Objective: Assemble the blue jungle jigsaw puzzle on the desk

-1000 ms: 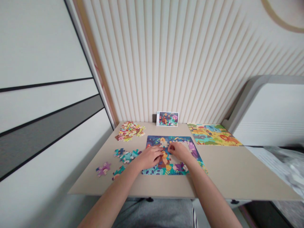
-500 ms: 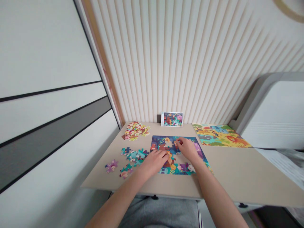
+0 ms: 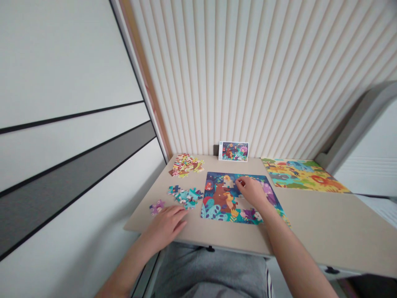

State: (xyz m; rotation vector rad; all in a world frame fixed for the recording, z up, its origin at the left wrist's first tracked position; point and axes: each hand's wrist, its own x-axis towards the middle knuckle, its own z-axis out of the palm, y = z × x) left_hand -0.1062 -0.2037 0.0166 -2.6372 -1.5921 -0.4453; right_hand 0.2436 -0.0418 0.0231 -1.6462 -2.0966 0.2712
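A partly assembled jigsaw puzzle (image 3: 228, 198) with a bear, a toucan and plants on dark blue lies in front of me, with table showing through gaps near its top and middle. My right hand (image 3: 252, 191) is over its upper right part, thumb and forefinger pinched on a puzzle piece beside the top gap; the fingers hide most of that piece. My left hand (image 3: 167, 223) rests low over the table left of the puzzle, its fingers stretched out among the loose pieces. Teal puzzle pieces (image 3: 190, 198) lie just beyond it, and a purple piece (image 3: 157, 206) is beside its knuckles.
A picture card (image 3: 234, 152) of the same scene leans against the ribbed wall. At the back left is a heap of yellow and red puzzle pieces (image 3: 187, 164). A finished yellow animal puzzle (image 3: 305, 176) lies at the back right of the table (image 3: 322, 223).
My left hand has moved off the puzzle, left and toward me, to the loose pieces, uncovering the puzzle's left side. My right hand stays near the top gap. The view has shifted slightly.
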